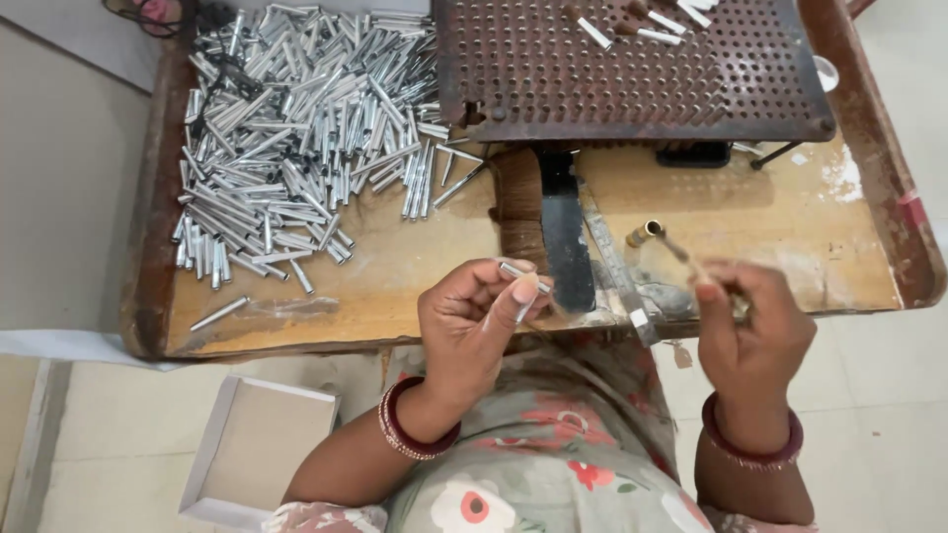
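Note:
My left hand (474, 321) pinches a small silver metal tube (521, 279) between thumb and fingers, just over the front edge of the wooden tray table (415, 266). My right hand (755, 331) holds a thin stick (681, 255), blurred, that points up and left toward a small brass-topped bottle (647, 237) on the table. Between the hands lies a brush with a black handle and brown bristles (543, 212). A large heap of silver tubes (296, 128) covers the left half of the table.
A rusty perforated metal plate (632, 69) stands at the back right with a few tubes set in its holes. A metal ruler (612, 262) lies beside the brush. A white cardboard box (252, 449) sits on the floor at lower left.

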